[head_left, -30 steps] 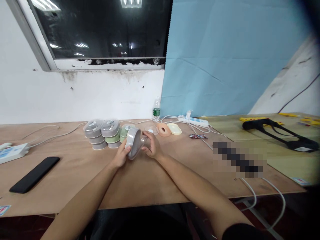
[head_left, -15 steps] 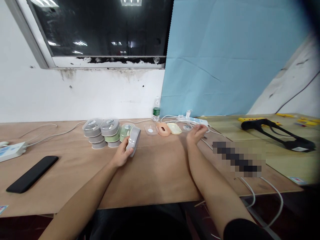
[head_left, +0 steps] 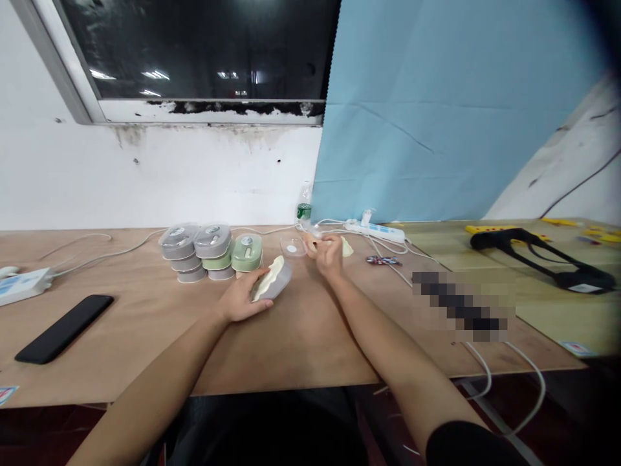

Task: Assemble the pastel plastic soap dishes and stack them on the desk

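Note:
My left hand [head_left: 245,296] grips a grey oval plastic container [head_left: 279,283], tilted on its side above the table, its cream wavy-edged opening facing left. Ahead of it, my right hand [head_left: 328,257] is closed in a pinch, with a clear plastic piece [head_left: 309,228] at its fingertips. An orange oval insert [head_left: 309,244] lies partly hidden by those fingers. Behind the right hand a cream wavy-edged piece [head_left: 347,246] shows in part. A clear square lid [head_left: 293,247] with a white disc lies to its left. Lidded containers, grey [head_left: 178,241] and green [head_left: 246,252], stand left of my hands, some stacked.
A phone [head_left: 65,328] and a power strip [head_left: 24,289] lie at the left. At the back are a bottle [head_left: 304,210] and another power strip [head_left: 376,231]. Right are small wrappers [head_left: 383,261], cables and a black strap-like frame [head_left: 541,259].
My right hand has moved left from the clear disc's place to the orange insert, uncovering small wrappers. My left hand has shifted right and turned the grey container so its cream edge shows.

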`<state>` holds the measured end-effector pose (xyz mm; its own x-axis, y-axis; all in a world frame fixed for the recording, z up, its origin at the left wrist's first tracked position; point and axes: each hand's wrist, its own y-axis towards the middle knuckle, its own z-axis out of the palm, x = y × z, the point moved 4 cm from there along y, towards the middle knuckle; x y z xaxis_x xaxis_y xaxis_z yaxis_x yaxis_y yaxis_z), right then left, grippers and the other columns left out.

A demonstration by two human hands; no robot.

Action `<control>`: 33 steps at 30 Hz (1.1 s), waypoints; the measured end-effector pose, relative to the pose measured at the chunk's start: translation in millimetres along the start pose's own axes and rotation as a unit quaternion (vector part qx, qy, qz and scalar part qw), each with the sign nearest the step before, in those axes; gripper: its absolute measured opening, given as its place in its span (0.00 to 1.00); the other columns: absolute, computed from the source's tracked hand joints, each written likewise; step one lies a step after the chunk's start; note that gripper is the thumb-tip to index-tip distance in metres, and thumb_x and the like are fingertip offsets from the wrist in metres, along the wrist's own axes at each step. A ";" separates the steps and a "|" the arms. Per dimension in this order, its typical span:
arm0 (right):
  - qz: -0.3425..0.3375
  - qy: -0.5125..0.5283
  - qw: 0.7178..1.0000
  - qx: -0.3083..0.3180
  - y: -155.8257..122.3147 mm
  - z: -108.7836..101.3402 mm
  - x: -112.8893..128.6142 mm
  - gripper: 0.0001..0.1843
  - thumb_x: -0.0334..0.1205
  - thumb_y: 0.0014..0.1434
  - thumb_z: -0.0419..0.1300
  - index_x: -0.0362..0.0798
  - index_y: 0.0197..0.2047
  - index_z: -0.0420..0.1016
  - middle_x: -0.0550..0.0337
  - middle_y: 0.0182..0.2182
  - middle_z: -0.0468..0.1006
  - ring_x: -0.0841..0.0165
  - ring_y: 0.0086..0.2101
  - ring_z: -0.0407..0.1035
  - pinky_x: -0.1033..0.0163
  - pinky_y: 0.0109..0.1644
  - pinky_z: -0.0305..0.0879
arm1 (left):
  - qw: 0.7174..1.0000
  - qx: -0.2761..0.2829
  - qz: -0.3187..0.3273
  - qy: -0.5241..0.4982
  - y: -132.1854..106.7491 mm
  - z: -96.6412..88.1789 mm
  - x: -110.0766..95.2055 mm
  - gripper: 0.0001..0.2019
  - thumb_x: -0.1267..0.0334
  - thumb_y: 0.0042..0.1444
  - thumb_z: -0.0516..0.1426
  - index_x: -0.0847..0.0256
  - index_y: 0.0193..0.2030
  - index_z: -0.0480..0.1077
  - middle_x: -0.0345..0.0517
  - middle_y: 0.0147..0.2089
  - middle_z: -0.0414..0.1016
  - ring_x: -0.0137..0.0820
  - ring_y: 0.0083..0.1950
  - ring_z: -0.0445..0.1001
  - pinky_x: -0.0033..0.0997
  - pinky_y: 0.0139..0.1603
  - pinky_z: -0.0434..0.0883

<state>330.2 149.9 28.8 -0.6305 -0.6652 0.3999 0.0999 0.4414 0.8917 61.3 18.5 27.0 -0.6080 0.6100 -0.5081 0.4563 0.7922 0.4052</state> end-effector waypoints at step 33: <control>-0.120 -0.168 0.907 0.367 -20.8 70.8 11.5 0.14 0.33 0.63 0.47 0.44 0.45 0.72 0.49 0.40 0.76 0.60 0.44 0.67 0.57 0.49 0.58 | 0.998 0.029 -0.003 0.055 -0.4 4.2 -0.9 0.40 0.41 0.51 0.58 0.60 0.66 0.54 0.54 0.64 0.63 0.46 0.61 0.65 0.46 0.60 0.64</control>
<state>266.4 175.7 -0.2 -0.7779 -0.6281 0.0160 -0.5324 0.6724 0.5142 64.3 17.7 24.1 -0.6773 0.6025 -0.4222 0.4871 0.7973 0.3564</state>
